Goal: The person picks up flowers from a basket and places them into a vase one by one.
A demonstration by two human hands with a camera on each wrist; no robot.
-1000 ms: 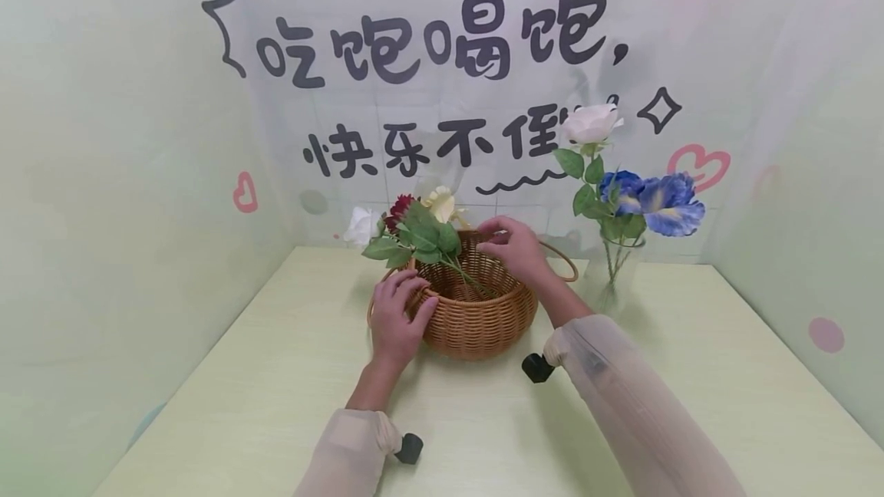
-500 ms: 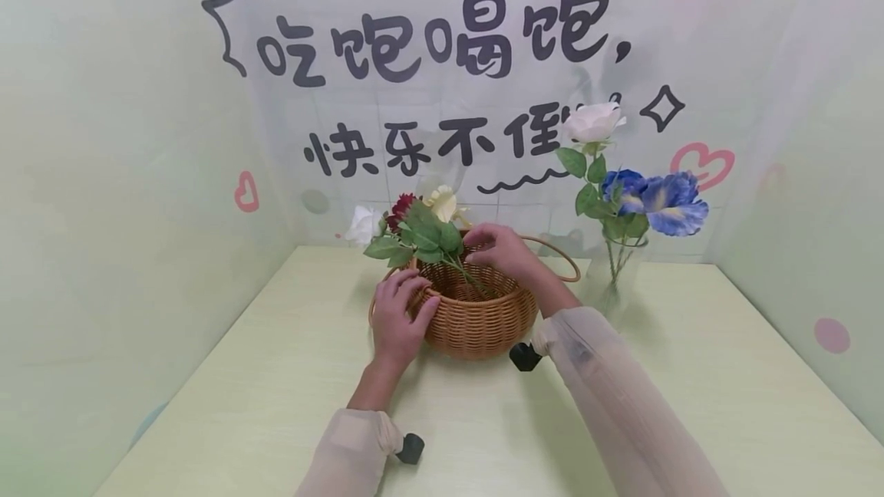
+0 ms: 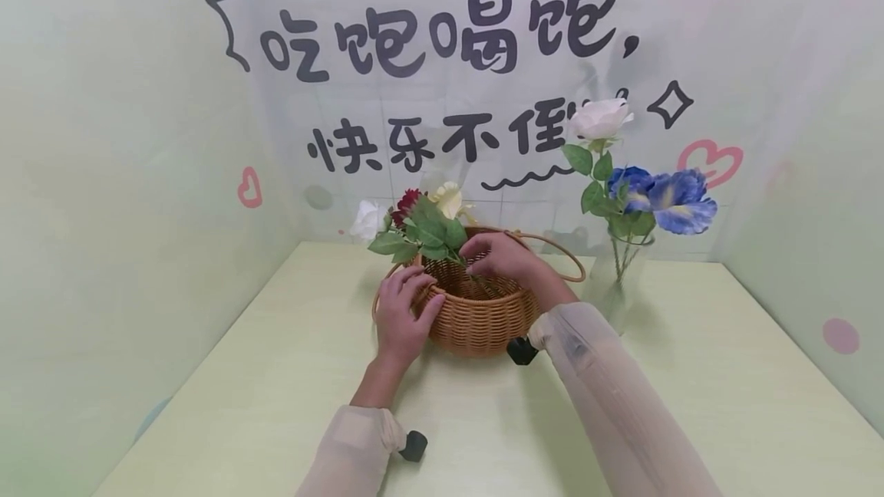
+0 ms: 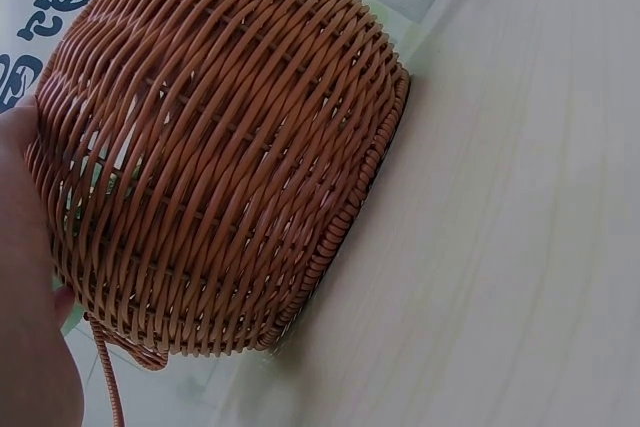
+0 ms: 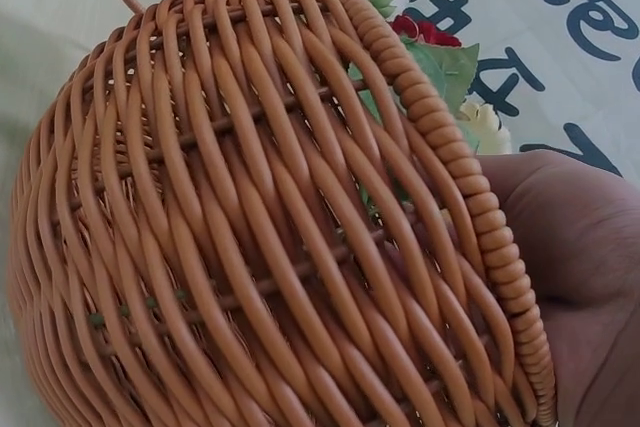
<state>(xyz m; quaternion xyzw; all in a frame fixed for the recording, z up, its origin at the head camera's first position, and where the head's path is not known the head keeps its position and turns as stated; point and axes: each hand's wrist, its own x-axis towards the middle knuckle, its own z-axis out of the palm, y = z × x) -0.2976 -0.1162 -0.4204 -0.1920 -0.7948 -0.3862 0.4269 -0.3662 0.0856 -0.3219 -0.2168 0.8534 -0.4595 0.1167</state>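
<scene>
A brown wicker basket (image 3: pixel 476 332) stands on the table with its looped handles folded to the sides. My left hand (image 3: pixel 402 314) grips its left rim, thumb outside and fingers over the edge. In the basket lean a white rose (image 3: pixel 369 219), a dark red flower (image 3: pixel 407 207) and a cream-yellow flower (image 3: pixel 446 199), heads over the far left rim, with green leaves (image 3: pixel 431 228). My right hand (image 3: pixel 509 258) reaches over the opening, its loosely bent fingers and thumb apart at the green stems. In the right wrist view, the weave (image 5: pixel 250 197) hides those fingertips.
Right of the basket, a clear glass vase (image 3: pixel 628 274) holds a pale pink rose (image 3: pixel 601 120) and blue irises (image 3: pixel 680 203). Behind the pale table (image 3: pixel 276 374) hangs a backdrop with large black lettering. Side walls enclose the table left and right.
My right hand has moved left and slightly down, from the basket's far right rim to the flower stems. The left hand keeps its grip, and the flowers stay put.
</scene>
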